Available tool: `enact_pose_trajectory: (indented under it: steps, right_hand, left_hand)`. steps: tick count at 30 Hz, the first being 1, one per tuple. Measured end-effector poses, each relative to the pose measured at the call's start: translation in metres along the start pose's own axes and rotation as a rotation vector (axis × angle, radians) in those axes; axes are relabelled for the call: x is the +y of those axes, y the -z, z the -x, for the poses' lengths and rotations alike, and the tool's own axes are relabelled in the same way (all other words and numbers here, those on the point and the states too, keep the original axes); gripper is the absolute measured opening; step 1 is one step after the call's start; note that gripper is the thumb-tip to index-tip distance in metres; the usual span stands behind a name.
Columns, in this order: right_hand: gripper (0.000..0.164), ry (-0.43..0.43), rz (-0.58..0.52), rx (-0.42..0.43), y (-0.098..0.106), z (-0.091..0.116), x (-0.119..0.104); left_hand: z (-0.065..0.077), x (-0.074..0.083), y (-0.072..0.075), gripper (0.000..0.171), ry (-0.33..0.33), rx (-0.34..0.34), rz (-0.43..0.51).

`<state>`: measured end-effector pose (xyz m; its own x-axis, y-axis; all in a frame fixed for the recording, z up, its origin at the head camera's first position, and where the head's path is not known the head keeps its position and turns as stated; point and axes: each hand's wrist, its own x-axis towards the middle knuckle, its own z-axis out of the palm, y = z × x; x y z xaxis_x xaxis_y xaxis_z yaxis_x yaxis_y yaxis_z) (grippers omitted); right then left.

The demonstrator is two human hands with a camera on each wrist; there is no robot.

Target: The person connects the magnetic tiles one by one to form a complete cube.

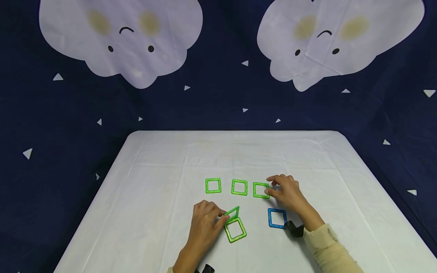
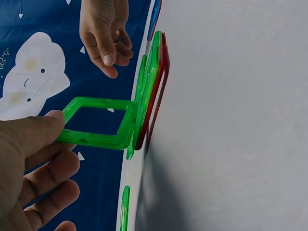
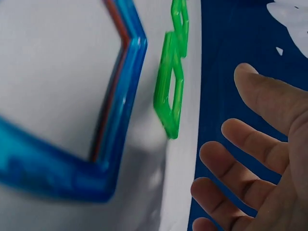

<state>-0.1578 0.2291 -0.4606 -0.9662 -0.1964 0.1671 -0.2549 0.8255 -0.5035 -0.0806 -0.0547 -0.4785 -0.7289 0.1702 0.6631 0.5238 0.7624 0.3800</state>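
Note:
My left hand (image 1: 205,223) pinches a green square magnetic tile (image 2: 96,140) between thumb and fingers. That tile stands raised, one edge against a flat green tile (image 1: 242,226) on the table. In the left wrist view a red layer (image 2: 154,96) shows beneath the flat one. My right hand (image 1: 286,191) hovers by the rightmost green tile (image 1: 254,190) of a row, fingers loosely bent. The right wrist view shows a gap between this hand and the green tile (image 3: 164,86), with nothing in its grasp.
Two more green tiles, a middle one (image 1: 233,187) and a left one (image 1: 206,185), lie in that row. A blue tile (image 1: 269,218) lies near the right wrist, with red under its edge in the right wrist view. A white cloth covers the table (image 1: 164,182).

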Motion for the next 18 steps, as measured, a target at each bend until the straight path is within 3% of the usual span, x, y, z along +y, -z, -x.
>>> enact_pose_trajectory:
  steps: [10,18]
  right_hand:
    - [0.049,-0.045,0.001,-0.142,0.0,-0.011,0.017]
    - [0.048,-0.056,0.003,-0.155,-0.003,-0.012,0.022]
  left_hand:
    - [0.005,0.004,0.004,0.016,0.02,-0.006,-0.029]
    - [0.008,0.005,0.005,0.017,0.042,-0.008,-0.021]
